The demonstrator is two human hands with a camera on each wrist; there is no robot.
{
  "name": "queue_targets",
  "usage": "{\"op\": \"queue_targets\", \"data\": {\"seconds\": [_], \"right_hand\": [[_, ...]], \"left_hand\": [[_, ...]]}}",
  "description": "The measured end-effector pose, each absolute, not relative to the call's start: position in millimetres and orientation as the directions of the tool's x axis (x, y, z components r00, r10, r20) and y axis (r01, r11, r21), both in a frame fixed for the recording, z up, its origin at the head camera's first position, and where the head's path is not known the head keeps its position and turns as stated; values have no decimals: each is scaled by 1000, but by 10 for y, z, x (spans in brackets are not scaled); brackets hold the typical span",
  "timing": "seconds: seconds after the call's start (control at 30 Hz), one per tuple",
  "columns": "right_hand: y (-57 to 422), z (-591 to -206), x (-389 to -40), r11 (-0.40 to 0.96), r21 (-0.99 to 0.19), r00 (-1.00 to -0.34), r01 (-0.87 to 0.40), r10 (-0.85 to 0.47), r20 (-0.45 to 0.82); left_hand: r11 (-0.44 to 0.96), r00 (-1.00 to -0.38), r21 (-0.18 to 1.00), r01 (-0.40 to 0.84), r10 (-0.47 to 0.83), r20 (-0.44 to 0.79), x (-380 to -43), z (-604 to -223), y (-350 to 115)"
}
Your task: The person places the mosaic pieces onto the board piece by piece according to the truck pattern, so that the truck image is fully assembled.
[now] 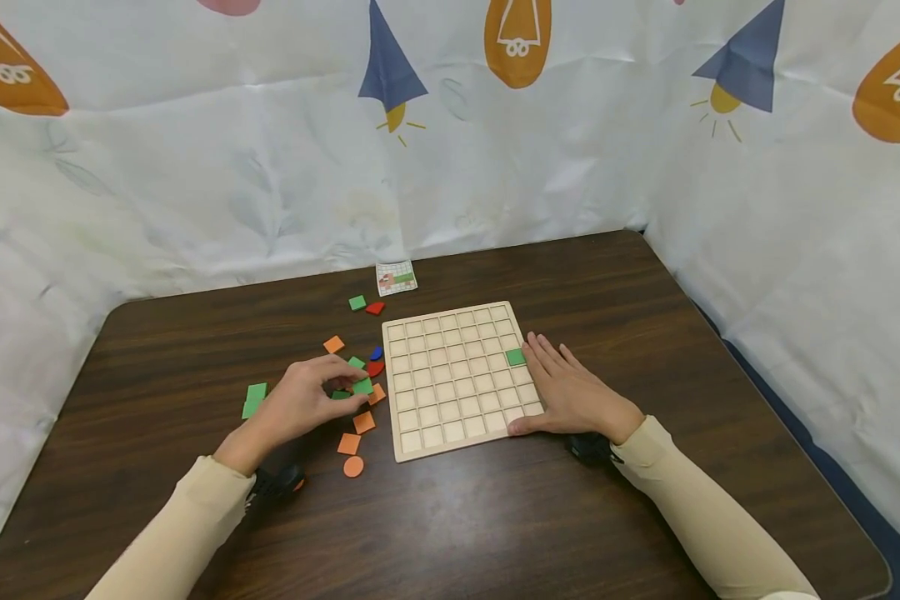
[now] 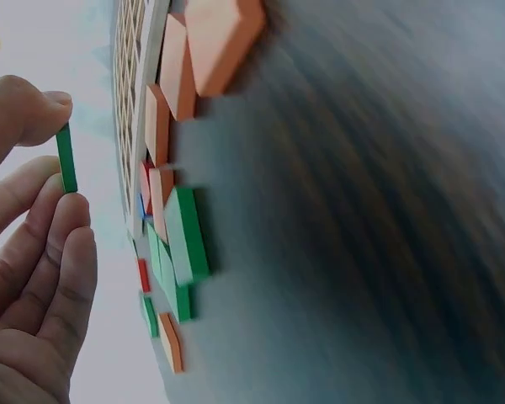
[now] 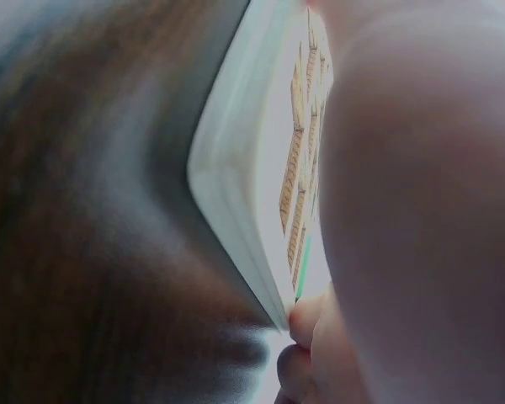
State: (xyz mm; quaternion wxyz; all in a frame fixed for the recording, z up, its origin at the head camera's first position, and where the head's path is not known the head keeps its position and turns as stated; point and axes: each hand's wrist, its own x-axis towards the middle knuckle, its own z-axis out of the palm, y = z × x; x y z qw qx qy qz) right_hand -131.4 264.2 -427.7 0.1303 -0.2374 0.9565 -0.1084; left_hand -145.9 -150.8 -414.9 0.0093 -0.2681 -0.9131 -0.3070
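Observation:
My left hand (image 1: pixel 309 393) pinches a thin green tile (image 2: pixel 66 158) between thumb and fingertips, raised above the loose pieces left of the board. The wooden grid board (image 1: pixel 418 444) has rows of shallow square cells, and a green tile (image 1: pixel 515 357) lies in a cell by its right edge. My right hand (image 1: pixel 570 398) rests along that edge with straight fingers, the thumb on the front right corner. In the right wrist view the board's pale edge (image 3: pixel 227 181) shows close up beside the palm.
Left of the board lie an orange disc (image 1: pixel 353 467), several orange squares (image 1: pixel 348 443), a red piece (image 1: pixel 375 368), a blue piece (image 1: pixel 377 353) and green tiles (image 1: pixel 255 400). A printed card (image 1: pixel 396 278) lies at the back, near another green tile (image 1: pixel 357 302).

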Motion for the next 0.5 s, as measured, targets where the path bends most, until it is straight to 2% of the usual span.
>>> {"op": "queue_targets", "data": {"seconds": [0.23, 0.5], "right_hand": [[2643, -4276, -1313, 862, -272, -853, -428, -485, -194], [2654, -4293, -1323, 860, -265, -850, -436, -490, -194]], "left_hand": [[654, -839, 555, 515, 517, 169, -1533, -4098, -1337], [606, -798, 552, 573, 565, 209, -1588, -4055, -1143]]}}
